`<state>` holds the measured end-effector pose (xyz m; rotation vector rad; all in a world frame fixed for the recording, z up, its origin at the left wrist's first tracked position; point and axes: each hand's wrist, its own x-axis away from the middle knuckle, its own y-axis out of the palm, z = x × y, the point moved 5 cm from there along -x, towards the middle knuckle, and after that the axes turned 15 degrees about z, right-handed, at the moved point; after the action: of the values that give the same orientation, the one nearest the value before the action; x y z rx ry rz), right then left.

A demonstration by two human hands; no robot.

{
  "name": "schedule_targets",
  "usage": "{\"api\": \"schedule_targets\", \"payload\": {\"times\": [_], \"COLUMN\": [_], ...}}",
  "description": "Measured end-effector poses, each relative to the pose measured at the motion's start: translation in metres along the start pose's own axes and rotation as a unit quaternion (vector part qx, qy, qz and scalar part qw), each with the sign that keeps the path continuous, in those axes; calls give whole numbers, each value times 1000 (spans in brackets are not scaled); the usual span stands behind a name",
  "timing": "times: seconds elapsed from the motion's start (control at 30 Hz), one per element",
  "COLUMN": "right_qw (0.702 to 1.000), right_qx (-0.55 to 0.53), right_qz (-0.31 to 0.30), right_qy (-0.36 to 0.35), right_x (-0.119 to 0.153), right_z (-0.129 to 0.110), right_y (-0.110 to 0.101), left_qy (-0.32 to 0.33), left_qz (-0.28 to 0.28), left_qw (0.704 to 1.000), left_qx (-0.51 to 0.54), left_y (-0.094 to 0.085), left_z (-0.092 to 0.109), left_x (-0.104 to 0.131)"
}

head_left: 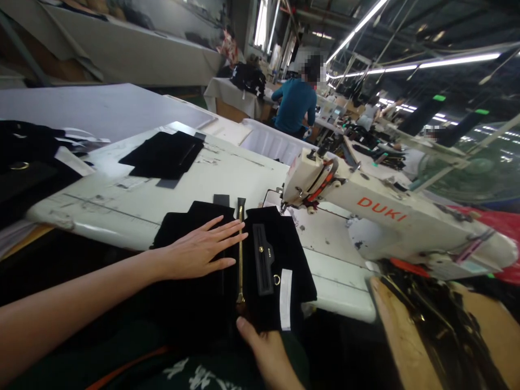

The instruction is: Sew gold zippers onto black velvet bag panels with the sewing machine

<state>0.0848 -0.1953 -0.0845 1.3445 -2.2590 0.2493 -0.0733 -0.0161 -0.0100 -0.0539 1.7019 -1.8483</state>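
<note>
A black fabric panel (298, 254) lies at the table's front edge, with a gold-toothed zipper (240, 244) running down its middle. On the zipper's right side are a black pocket trim (263, 260), a small gold ring (277, 279) and a white strip (285, 300). My left hand (203, 246) rests flat on the panel's left part, fingers outstretched, tips touching the zipper. At the near edge, below the zipper's lower end, my right hand (266, 346) holds the panel, thumb on top. Its other fingers are hidden beneath.
A white sewing machine (345, 206) stands to the right on the pale table (244, 173). Stacked black panels (162, 154) lie farther back, more black pieces (32, 162) at far left. Zippers (439, 325) hang at lower right. A person in blue (294, 103) works beyond a white bin (268, 140).
</note>
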Motion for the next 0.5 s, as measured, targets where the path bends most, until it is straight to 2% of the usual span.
{"api": "schedule_targets", "payload": {"times": [0.1,0.2,0.33,0.5], "right_qw": [991,983,986,992], "right_qx": [-123,-179,-164,-116], "right_qz": [-26,-28,14,25], "right_qy": [35,35,41,41], "right_x": [6,6,3,2], "right_z": [-7,-11,-7,-1], "right_y": [11,18,20,18], "left_qy": [4,5,5,-2], "left_qz": [5,16,22,16], "left_qw": [1000,1000,1000,1000], "left_qx": [-1,0,-1,17], "left_y": [1,1,1,0], "left_z": [-1,0,0,1], "left_x": [0,0,1,0]}}
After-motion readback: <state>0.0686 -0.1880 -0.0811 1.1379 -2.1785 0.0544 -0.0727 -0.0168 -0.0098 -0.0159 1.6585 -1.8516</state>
